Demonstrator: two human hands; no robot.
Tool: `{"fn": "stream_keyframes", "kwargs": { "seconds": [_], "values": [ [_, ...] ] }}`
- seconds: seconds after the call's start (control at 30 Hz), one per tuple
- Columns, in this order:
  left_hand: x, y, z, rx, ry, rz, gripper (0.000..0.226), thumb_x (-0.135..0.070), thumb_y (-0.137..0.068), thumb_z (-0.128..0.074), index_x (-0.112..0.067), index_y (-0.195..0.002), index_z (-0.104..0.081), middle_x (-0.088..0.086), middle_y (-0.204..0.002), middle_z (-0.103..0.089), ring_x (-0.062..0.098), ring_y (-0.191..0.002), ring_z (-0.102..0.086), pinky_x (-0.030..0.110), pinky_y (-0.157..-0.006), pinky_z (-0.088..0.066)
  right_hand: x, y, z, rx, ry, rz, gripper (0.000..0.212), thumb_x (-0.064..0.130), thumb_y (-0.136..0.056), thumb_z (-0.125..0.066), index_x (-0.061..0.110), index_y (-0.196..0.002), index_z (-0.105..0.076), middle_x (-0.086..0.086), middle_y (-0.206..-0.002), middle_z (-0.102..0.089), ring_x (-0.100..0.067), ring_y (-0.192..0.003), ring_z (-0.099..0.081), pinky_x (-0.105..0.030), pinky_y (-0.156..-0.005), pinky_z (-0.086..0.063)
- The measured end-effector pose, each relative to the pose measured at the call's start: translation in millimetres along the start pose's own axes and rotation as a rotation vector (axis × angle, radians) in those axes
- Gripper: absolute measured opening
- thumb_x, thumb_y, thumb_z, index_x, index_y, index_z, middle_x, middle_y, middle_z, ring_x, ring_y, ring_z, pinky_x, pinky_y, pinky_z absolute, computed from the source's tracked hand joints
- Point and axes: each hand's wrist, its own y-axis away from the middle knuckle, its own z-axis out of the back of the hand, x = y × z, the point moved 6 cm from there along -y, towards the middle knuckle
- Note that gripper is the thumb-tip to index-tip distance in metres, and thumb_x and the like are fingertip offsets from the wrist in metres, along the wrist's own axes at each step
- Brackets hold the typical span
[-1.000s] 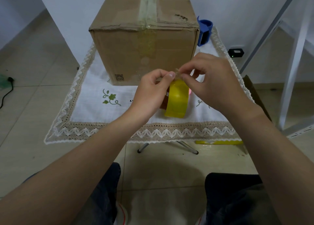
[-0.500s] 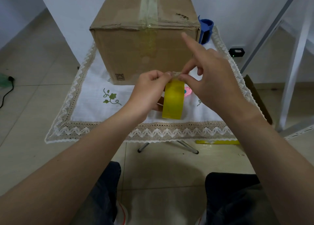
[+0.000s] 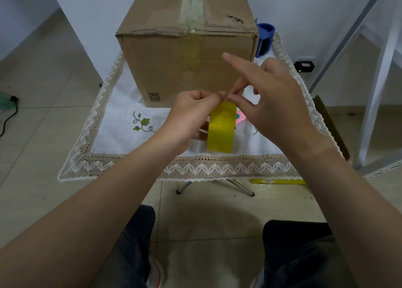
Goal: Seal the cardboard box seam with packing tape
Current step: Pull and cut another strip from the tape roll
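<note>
A large cardboard box (image 3: pixel 169 65) stands on a small table, its top seam (image 3: pixel 192 2) covered by a strip of clear tape that runs down the front face. In front of the box, my left hand (image 3: pixel 191 115) holds a yellow roll of packing tape (image 3: pixel 221 131) upright above the tablecloth. My right hand (image 3: pixel 274 104) pinches the tape's free end at the top of the roll, with the index finger pointing up toward the box.
A white lace-edged tablecloth (image 3: pixel 113 135) covers the table. A blue tape dispenser (image 3: pixel 264 39) stands behind the box's right corner, and a pink object (image 3: pixel 240 117) lies behind the roll. A yellow strip (image 3: pixel 278 181) lies on the tiled floor. A white metal frame (image 3: pixel 378 87) stands at the right.
My right index finger has lifted and straightened while thumb and middle finger keep pinching the tape end. The roll has turned slightly and hangs a little lower.
</note>
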Motion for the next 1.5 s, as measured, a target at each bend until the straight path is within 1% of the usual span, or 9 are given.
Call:
{"fn": "stream_keyframes", "kwargs": {
  "seconds": [0.27, 0.47, 0.77, 0.83, 0.93, 1.03, 1.17, 1.37, 1.5],
  "values": [
    [-10, 3, -1, 0.010, -0.133, -0.237, 0.014, -0.030, -0.104, -0.062, -0.031, -0.118, -0.061, -0.011, -0.088, -0.066, 0.011, -0.067, -0.067, 0.032, -0.056, -0.057, -5, -1, 2, -0.012, -0.057, -0.036, 0.063, 0.017, -0.091, -0.074, 0.024, -0.149, -0.050, 0.010, -0.091, -0.071, -0.012, -0.082, -0.041, -0.030, -0.068, -0.041],
    [-18, 7, -5, 0.042, -0.172, -0.372, 0.008, -0.020, -0.104, -0.059, -0.020, -0.112, -0.059, 0.037, -0.070, -0.051, 0.028, -0.056, -0.045, 0.034, -0.051, -0.039, -15, -3, 6, -0.022, -0.104, -0.127, 0.066, 0.019, -0.090, -0.075, 0.025, -0.150, -0.047, 0.020, -0.090, -0.064, -0.013, -0.082, -0.045, -0.014, -0.076, -0.033],
    [-15, 6, -5, -0.018, -0.122, -0.368, 0.012, -0.020, -0.103, -0.062, -0.021, -0.092, -0.067, 0.037, -0.080, -0.057, 0.025, -0.066, -0.047, 0.034, -0.060, -0.040, -14, -2, 5, -0.044, -0.135, -0.142, 0.064, 0.022, -0.089, -0.077, 0.024, -0.147, -0.051, 0.030, -0.086, -0.061, -0.015, -0.082, -0.052, -0.022, -0.083, -0.041],
    [-16, 6, -5, -0.029, -0.120, -0.366, 0.015, -0.020, -0.103, -0.062, -0.024, -0.090, -0.066, 0.027, -0.076, -0.058, 0.022, -0.066, -0.049, 0.032, -0.059, -0.041, -18, -3, 7, -0.064, -0.146, -0.199, 0.068, 0.030, -0.088, -0.079, 0.025, -0.149, -0.049, 0.038, -0.090, -0.058, -0.016, -0.086, -0.060, -0.027, -0.086, -0.048],
    [-15, 6, 0, -0.051, -0.133, -0.359, 0.014, -0.020, -0.103, -0.062, -0.024, -0.091, -0.066, -0.006, -0.064, -0.061, 0.014, -0.062, -0.052, 0.028, -0.053, -0.043, -32, -2, 16, -0.083, -0.209, -0.354, 0.073, 0.042, -0.082, -0.083, 0.030, -0.147, -0.050, 0.023, -0.112, -0.067, -0.012, -0.086, -0.063, -0.023, -0.081, -0.053],
    [-15, 6, 5, -0.077, -0.134, -0.347, 0.013, -0.020, -0.103, -0.062, -0.024, -0.092, -0.067, -0.019, -0.062, -0.064, 0.002, -0.061, -0.057, 0.023, -0.051, -0.048, -43, 1, 13, -0.040, -0.371, -0.497, 0.044, 0.046, -0.081, -0.083, 0.031, -0.121, -0.072, 0.018, -0.101, -0.071, -0.004, -0.067, -0.058, -0.020, -0.063, -0.050],
    [-15, 6, 5, -0.082, -0.097, -0.317, 0.011, -0.019, -0.103, -0.063, -0.021, -0.094, -0.068, -0.023, -0.067, -0.070, -0.005, -0.062, -0.064, 0.025, -0.052, -0.055, -34, 3, -3, 0.080, -0.571, -0.520, 0.011, 0.032, -0.086, -0.081, 0.027, -0.095, -0.081, 0.009, -0.101, -0.075, -0.006, -0.072, -0.064, -0.024, -0.067, -0.051],
    [-13, 4, 7, -0.103, -0.067, -0.284, 0.015, -0.020, -0.102, -0.065, -0.025, -0.088, -0.069, -0.022, -0.068, -0.070, -0.005, -0.064, -0.065, 0.027, -0.056, -0.056, -30, 2, -8, 0.125, -0.642, -0.479, 0.006, 0.025, -0.087, -0.079, 0.021, -0.091, -0.081, 0.001, -0.104, -0.075, -0.018, -0.093, -0.071, -0.035, -0.081, -0.057],
    [-12, 5, 6, -0.095, -0.064, -0.276, 0.016, -0.022, -0.102, -0.066, -0.027, -0.087, -0.069, -0.025, -0.068, -0.070, -0.005, -0.064, -0.065, 0.030, -0.058, -0.057, -38, 5, -14, 0.107, -0.636, -0.570, 0.009, 0.024, -0.091, -0.075, 0.025, -0.084, -0.079, 0.004, -0.098, -0.076, -0.007, -0.081, -0.067, -0.026, -0.069, -0.051]
  ]
}}
